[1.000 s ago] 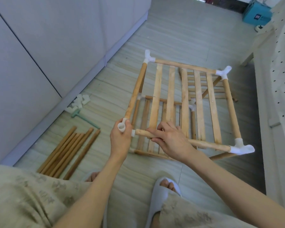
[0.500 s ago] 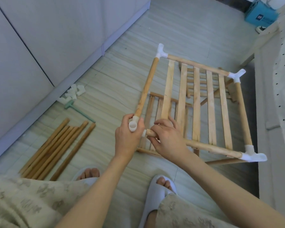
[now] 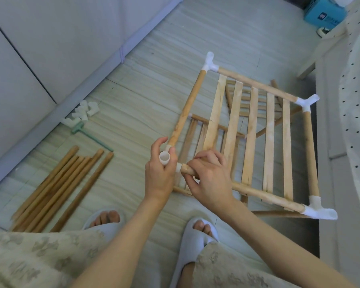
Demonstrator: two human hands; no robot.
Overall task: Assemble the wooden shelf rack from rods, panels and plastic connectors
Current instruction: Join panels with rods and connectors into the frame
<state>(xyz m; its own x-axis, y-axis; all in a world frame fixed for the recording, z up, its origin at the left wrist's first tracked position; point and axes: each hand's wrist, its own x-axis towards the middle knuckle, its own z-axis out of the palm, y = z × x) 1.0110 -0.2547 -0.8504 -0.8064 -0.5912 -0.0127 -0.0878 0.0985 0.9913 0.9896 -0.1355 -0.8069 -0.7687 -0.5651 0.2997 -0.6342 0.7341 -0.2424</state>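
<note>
A partly built wooden rack point(image 3: 252, 134) stands on the floor, its slatted top panel framed by rods and white plastic corner connectors. My left hand point(image 3: 160, 175) grips the near-left corner connector point(image 3: 165, 158), whose open socket faces up. My right hand point(image 3: 210, 179) pinches the left end of the front rod point(image 3: 264, 195) right at that connector's side socket. The side rod point(image 3: 187, 109) runs from this connector to the far-left connector point(image 3: 210, 63). A lower slatted shelf shows beneath the top panel.
Several loose wooden rods point(image 3: 56, 190) lie on the floor at the left. Spare white connectors point(image 3: 83, 112) and a green plastic mallet point(image 3: 89, 136) sit by the cabinet base. A dotted bed cover point(image 3: 355, 100) borders the right; a blue box point(image 3: 324, 11) is far back.
The view has shifted so the rack sits further right. My right hand slid left along the front rod to its end at the connector, closing the gap seen earlier.
</note>
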